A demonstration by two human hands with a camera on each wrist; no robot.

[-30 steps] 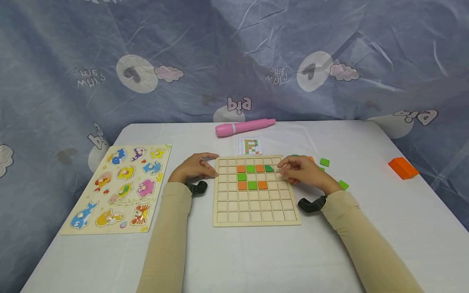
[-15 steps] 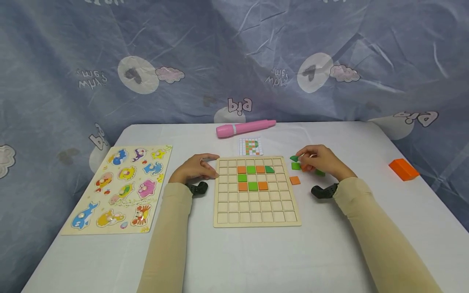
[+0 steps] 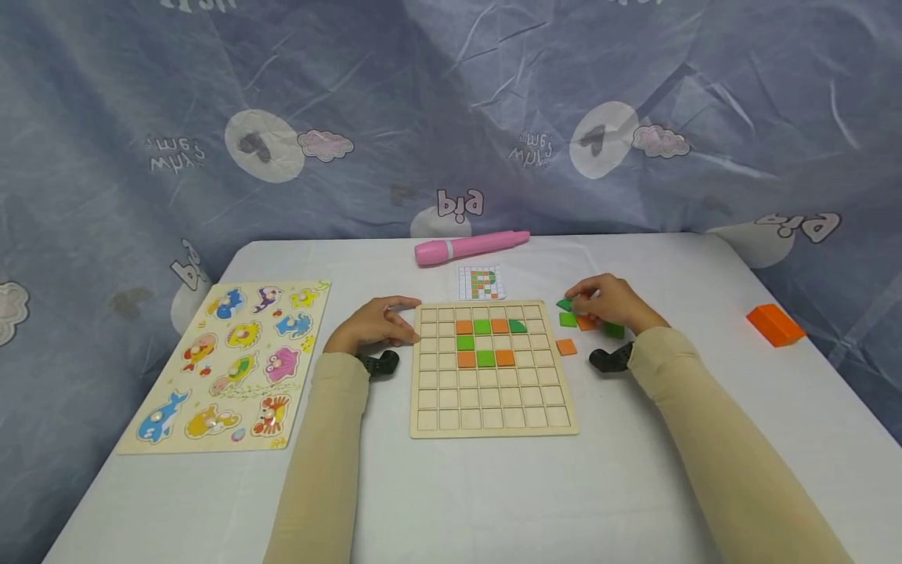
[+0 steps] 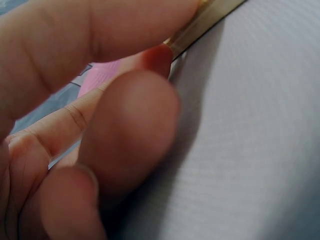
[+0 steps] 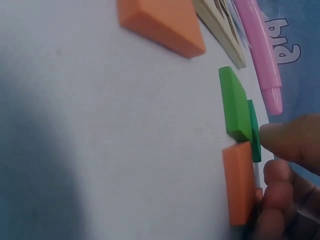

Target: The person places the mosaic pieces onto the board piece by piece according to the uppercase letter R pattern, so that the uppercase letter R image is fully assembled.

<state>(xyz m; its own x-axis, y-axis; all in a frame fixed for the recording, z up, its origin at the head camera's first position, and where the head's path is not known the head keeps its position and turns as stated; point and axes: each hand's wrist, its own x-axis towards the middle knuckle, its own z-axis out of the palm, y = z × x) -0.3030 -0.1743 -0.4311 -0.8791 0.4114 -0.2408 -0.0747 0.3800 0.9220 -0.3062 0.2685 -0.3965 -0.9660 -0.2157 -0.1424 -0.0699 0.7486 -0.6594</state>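
Note:
A light wooden grid board holds several orange and green square tiles plus a dark green quarter-round tile. My left hand touches the board's left edge, thumb and forefinger spread apart; close up in the left wrist view, its fingers hide part of that edge. Right of the board, my right hand has its fingertips at another dark green quarter-round tile, which lies on the table. In the right wrist view, one fingertip touches or almost touches this tile; the other fingers bend below.
Loose tiles surround the right hand: a green one, an orange one and others partly covered. A pattern card and a pink pen lie behind the board. An animal puzzle sits left, an orange block far right.
My right hand has moved from the board's right edge out to the loose tiles, with a slight shift over the last half second. The left hand and the tiles on the board stay put.

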